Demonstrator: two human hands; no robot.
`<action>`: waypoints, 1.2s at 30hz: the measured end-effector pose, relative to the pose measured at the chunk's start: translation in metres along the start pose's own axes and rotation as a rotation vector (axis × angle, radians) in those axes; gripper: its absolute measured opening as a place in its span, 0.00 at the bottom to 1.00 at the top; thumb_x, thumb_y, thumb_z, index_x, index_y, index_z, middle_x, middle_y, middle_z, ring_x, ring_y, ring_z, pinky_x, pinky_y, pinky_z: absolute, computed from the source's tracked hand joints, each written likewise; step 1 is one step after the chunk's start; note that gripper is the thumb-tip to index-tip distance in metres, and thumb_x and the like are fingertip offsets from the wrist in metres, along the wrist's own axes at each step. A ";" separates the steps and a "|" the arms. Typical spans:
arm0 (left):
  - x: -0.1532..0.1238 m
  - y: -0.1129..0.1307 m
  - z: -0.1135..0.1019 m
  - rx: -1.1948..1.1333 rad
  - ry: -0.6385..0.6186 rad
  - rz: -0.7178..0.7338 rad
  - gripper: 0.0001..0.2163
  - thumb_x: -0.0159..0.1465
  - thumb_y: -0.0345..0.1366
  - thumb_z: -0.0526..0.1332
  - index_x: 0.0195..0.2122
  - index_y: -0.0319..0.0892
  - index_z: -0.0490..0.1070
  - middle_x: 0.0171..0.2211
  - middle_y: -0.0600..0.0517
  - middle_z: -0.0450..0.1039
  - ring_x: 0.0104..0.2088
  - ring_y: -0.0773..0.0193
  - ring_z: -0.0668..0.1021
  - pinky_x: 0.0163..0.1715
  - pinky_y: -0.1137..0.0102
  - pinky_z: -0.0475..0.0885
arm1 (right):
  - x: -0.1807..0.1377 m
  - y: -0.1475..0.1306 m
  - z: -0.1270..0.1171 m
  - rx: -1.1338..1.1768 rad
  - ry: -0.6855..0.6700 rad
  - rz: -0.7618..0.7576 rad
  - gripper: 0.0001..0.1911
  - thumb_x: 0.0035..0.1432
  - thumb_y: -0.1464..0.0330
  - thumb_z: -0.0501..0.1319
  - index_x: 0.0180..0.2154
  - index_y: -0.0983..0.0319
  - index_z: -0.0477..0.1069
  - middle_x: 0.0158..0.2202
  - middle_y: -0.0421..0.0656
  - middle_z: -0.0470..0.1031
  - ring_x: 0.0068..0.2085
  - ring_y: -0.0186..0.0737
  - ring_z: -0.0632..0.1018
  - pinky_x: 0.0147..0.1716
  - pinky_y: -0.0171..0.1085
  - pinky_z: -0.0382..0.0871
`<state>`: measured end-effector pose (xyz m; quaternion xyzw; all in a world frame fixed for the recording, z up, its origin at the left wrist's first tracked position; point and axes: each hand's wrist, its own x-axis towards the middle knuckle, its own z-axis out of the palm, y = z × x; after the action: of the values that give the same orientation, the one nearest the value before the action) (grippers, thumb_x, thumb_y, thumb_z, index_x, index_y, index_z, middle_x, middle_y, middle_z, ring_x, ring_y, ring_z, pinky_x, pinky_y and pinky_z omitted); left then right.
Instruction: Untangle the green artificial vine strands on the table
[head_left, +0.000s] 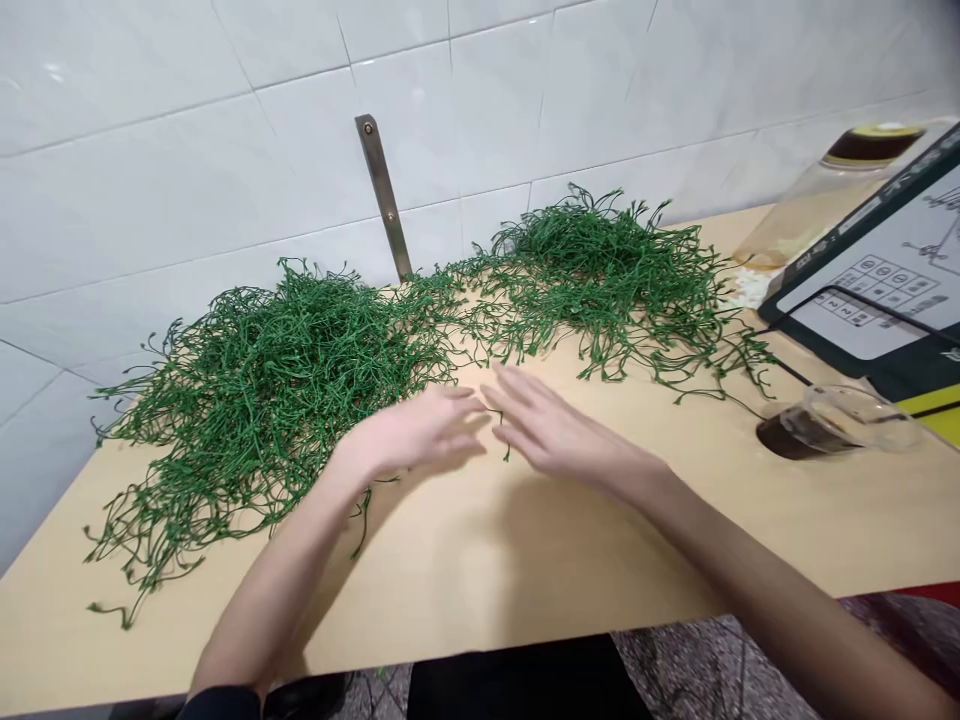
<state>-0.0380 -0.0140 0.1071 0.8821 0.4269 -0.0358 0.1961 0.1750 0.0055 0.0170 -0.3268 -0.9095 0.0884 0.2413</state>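
Two heaps of thin green plastic sprigs lie on a light wooden table (525,560): a large left heap (262,390) and a right heap (600,270), joined by loose strands at the back. My left hand (412,435) and my right hand (547,425) meet over the bare tabletop in front of the heaps, fingertips nearly touching. Both are blurred by motion. The right hand's fingers are stretched out and apart. A single small green sprig (504,435) shows between the two hands; which hand holds it is unclear.
A white tiled wall (225,150) backs the table, with a slanted metal bracket (384,195). At the right stand a clear cup of dark liquid (832,425), a large lidded plastic jar (832,195) and a propped instruction sheet (877,280). The table's front edge is close to me.
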 end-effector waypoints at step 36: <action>0.018 -0.028 0.017 -0.198 0.196 -0.019 0.16 0.68 0.41 0.58 0.54 0.42 0.72 0.61 0.44 0.69 0.62 0.57 0.70 0.63 0.59 0.62 | 0.027 0.058 -0.018 0.230 0.544 0.160 0.13 0.59 0.67 0.62 0.46 0.59 0.79 0.51 0.50 0.78 0.52 0.53 0.77 0.51 0.56 0.74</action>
<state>-0.0462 0.0084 0.0785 0.8537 0.4535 0.0908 0.2393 0.1983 0.0676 0.0245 -0.3797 -0.7669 0.1186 0.5036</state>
